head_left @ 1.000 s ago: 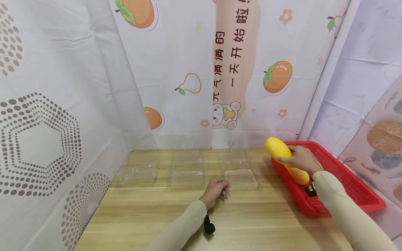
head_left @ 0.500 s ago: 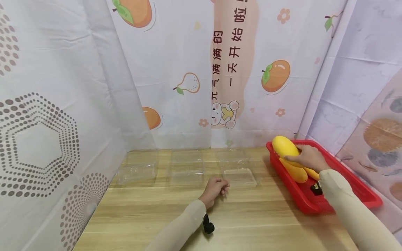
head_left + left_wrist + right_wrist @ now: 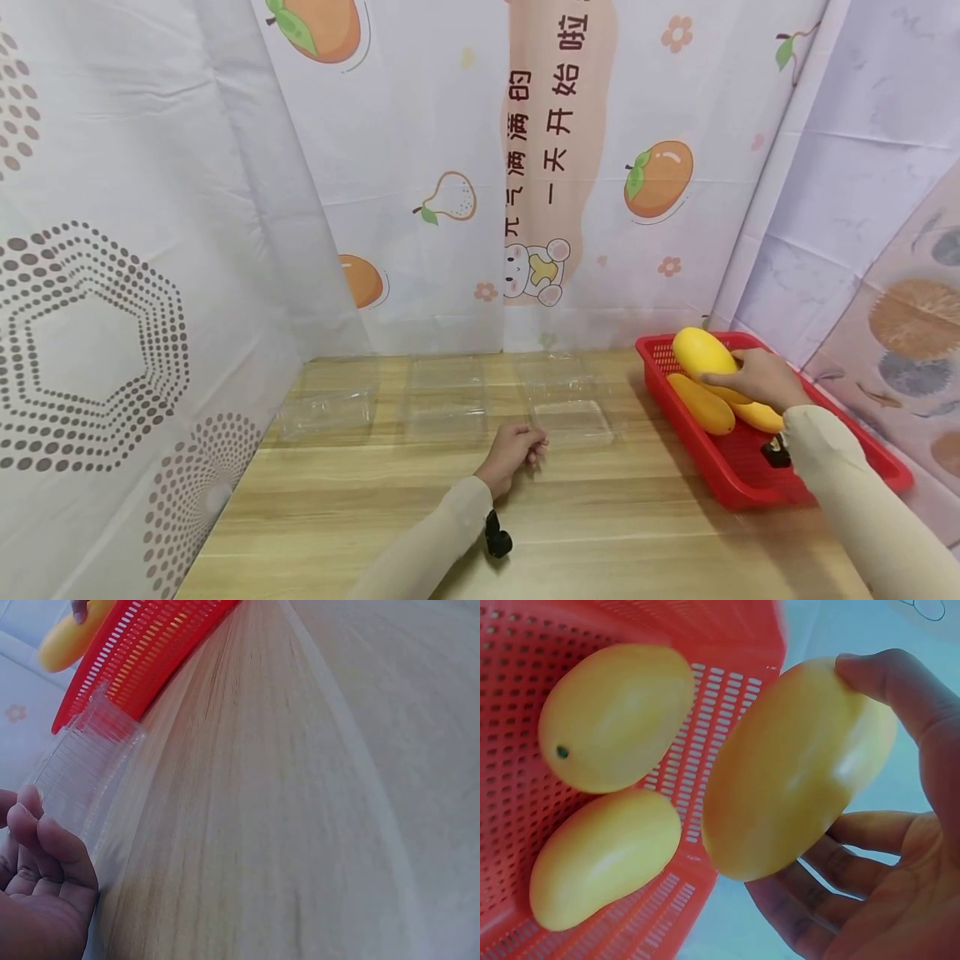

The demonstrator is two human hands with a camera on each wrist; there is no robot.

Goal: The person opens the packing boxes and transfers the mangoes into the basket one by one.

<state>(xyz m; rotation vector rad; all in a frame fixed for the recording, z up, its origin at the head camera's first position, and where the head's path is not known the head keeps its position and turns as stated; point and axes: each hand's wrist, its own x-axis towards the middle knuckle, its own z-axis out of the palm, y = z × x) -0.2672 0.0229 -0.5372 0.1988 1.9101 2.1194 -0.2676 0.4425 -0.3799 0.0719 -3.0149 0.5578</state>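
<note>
My right hand (image 3: 761,382) grips a yellow mango (image 3: 702,357) above the near-left part of a red perforated basket (image 3: 716,468). In the right wrist view, the thumb lies on one side of this mango and the fingers curl under the other. Two more mangoes lie in the basket: one (image 3: 619,716) with a small dark stem spot and one (image 3: 604,859) slightly curved. My left hand (image 3: 512,457) rests on the table with loosely curled fingers, beside the front corner of a clear plastic box (image 3: 572,423). Nothing shows between its fingers in the left wrist view.
Two more clear plastic boxes, a middle one (image 3: 445,425) and a left one (image 3: 327,412), stand in a row along the back of the wooden table (image 3: 585,525). Printed curtains (image 3: 450,108) hang behind and at both sides. The basket stands at the right.
My right hand has carried the mango rightward, from the basket's left edge to over its inside, uncovering the mangoes below. The left hand stays in place.
</note>
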